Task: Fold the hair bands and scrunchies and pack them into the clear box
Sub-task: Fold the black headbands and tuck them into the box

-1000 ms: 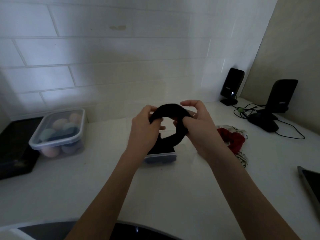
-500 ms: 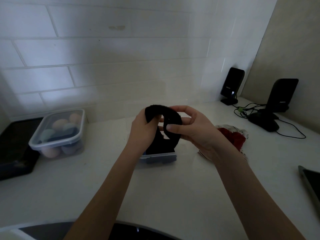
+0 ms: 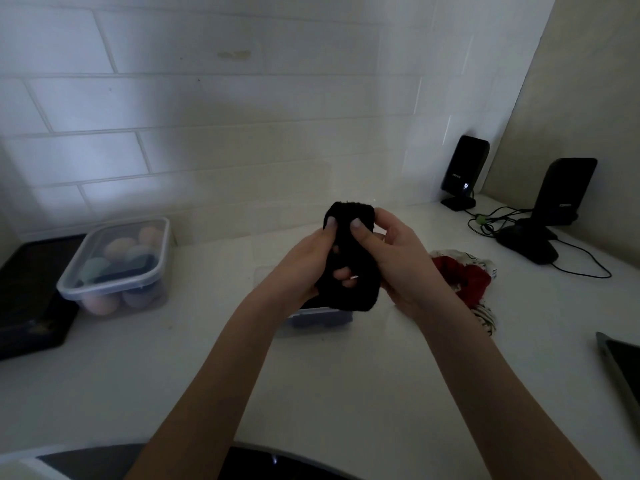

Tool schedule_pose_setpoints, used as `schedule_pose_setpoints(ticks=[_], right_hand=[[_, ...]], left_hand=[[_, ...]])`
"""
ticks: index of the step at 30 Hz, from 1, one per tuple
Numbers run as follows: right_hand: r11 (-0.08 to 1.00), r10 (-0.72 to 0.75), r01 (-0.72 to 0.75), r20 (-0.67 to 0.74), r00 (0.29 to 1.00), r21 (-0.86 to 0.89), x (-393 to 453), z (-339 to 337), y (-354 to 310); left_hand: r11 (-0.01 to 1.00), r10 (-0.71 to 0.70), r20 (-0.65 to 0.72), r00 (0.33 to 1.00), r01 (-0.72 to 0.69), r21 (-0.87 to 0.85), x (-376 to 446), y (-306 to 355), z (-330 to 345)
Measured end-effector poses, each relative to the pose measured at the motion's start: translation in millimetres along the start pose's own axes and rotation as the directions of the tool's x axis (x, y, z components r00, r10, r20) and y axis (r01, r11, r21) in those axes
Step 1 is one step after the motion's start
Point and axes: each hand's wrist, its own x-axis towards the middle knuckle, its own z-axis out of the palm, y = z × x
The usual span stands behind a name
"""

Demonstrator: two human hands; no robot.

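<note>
Since the earlier frames, the black fuzzy fabric hair band (image 3: 349, 261) has been pressed from an open ring into a narrow, upright folded bundle, and both hands have been drawn closer together. It is held above the white countertop (image 3: 346, 382), in front of the small clear plastic box (image 3: 317, 320), whose front edge is seen just below the bundle. The left hand (image 3: 304, 263) is closed on the band's left side, thumb pressed near the top. The right hand (image 3: 398, 258) is closed on its right side, thumb also near the top, with fingertips showing through the fold. A red and patterned pile of scrunchies (image 3: 464, 282) lies on the counter just right of the right wrist. A lidded clear container of pastel rounded sponges (image 3: 117, 265) is set well apart to the left.
</note>
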Motion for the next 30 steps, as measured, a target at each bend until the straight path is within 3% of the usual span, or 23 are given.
schedule_pose_setpoints(ticks=[2,5,9,10,14,17,20,26,30], right_hand=[[0.991,-0.097,0.087,-0.095,0.991,-0.103,3,0,2],[0.956,-0.219,0.175,-0.181,0.959,-0.234,6,-1,4],[0.976,-0.195,0.165,-0.225,0.955,-0.144,7,-4,3],[0.978,-0.193,0.167,-0.23,0.954,-0.129,8,-5,3],[0.964,-0.247,0.212,-0.242,0.938,-0.163,10,-6,5],[0.936,-0.305,0.243,-0.241,0.921,-0.256,10,-5,5],[0.899,-0.36,0.271,-0.229,0.904,-0.345,11,-5,6],[0.872,-0.408,0.293,-0.254,0.877,-0.392,11,-5,7],[0.878,-0.399,0.287,-0.252,0.882,-0.383,11,-8,5]], left_hand=[[0.995,0.016,0.032,0.999,-0.019,0.101,-1,-5,2],[0.984,0.128,-0.104,0.986,-0.113,0.139,0,-9,6],[0.857,0.485,-0.312,0.817,-0.373,0.356,-3,-9,8],[0.856,0.491,-0.318,0.811,-0.381,0.351,-3,-9,9],[0.982,0.191,-0.1,0.977,-0.188,0.035,-3,-6,11],[0.993,0.098,-0.021,0.995,-0.099,-0.063,-5,-5,10],[0.992,0.093,0.018,0.996,-0.091,-0.09,-7,-5,8],[0.965,0.186,-0.012,0.982,-0.18,0.191,-7,-6,6],[0.802,0.379,-0.111,0.919,-0.266,0.535,-5,-7,5]])
